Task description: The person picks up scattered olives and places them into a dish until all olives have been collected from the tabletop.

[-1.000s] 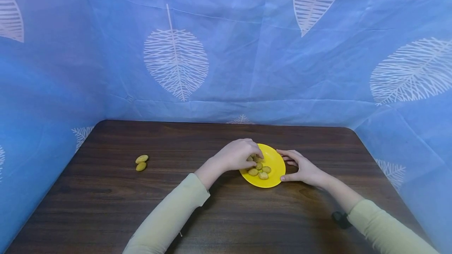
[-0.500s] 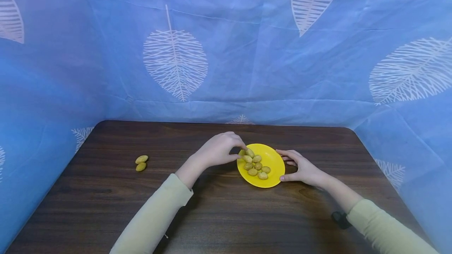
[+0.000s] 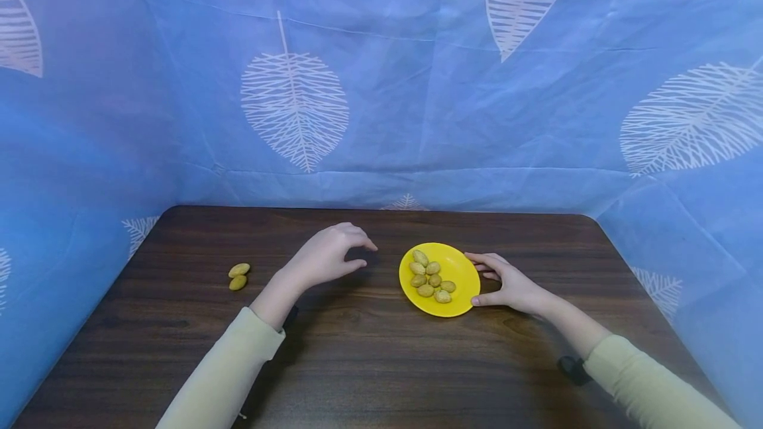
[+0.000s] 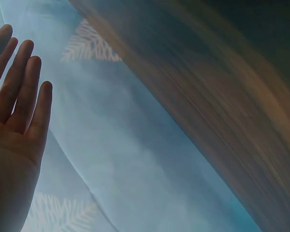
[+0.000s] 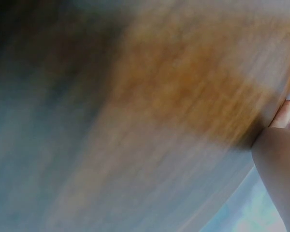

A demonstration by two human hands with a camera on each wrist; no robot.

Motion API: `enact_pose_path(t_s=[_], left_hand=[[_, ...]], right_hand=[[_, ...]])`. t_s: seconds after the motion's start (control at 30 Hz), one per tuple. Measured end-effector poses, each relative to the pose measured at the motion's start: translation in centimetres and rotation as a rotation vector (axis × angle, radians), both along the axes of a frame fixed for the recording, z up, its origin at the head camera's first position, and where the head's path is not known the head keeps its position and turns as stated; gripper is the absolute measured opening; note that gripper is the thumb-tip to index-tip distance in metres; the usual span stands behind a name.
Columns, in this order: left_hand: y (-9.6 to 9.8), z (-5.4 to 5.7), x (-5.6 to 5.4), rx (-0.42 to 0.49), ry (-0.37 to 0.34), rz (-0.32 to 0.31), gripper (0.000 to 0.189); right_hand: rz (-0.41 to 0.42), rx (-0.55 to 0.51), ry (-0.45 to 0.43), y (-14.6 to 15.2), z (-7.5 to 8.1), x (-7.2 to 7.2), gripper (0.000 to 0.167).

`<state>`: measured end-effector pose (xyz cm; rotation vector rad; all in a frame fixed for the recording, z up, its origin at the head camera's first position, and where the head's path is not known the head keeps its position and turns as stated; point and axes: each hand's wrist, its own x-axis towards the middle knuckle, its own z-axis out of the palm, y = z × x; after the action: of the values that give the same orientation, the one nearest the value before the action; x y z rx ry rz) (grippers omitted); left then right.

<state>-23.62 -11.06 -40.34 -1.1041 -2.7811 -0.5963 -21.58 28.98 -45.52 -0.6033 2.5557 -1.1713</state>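
Observation:
On the table a round yellow plate [image 3: 461, 265] holds several small yellow-green oval pieces [image 3: 426, 290], olive-like in shape; their exact kind is unclear. The right hand [image 3: 512, 286] holds the plate's right rim, its thumb on the near side and its fingers on the far side. To the left of the plate, the left hand [image 3: 324, 255] hovers apart from it with nothing between thumb and fingers. In the left wrist view that hand [image 4: 19, 106] shows extended fingers. The right wrist view catches only part of the right hand [image 5: 280, 154] at its edge.
Two more oval pieces [image 3: 238, 275] lie touching each other on the left side of the dark wooden table [image 3: 357, 363]. A blue cloth [image 3: 387, 104] with white leaf prints hangs behind the table and at both sides.
The left hand has drawn back leftward from the pieces on the plate, its fingers opening. The plate shifted slightly left early on. The right hand stays at the rim.

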Motion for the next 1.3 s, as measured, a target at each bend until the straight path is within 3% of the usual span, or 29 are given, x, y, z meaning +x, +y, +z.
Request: enact_pose_path(t_s=[0.6, 0.97, 1.3], left_hand=[[-6.2, -1.2, 2.2, -0.022, 0.034, 0.115, 0.032], [-8.8, -1.9, 2.8, -0.037, 0.049, 0.153, 0.030], [-11.8, -2.3, 3.5, -0.016, 0.015, 0.231, 0.027]], right_hand=[[-0.002, 0.029, -0.003, 0.0, -0.1, -0.1, 0.088], [-0.003, 0.038, -0.009, 0.1, -0.2, 0.0, 0.089], [0.001, 0.034, -0.009, 0.2, -0.3, -0.1, 0.089]])
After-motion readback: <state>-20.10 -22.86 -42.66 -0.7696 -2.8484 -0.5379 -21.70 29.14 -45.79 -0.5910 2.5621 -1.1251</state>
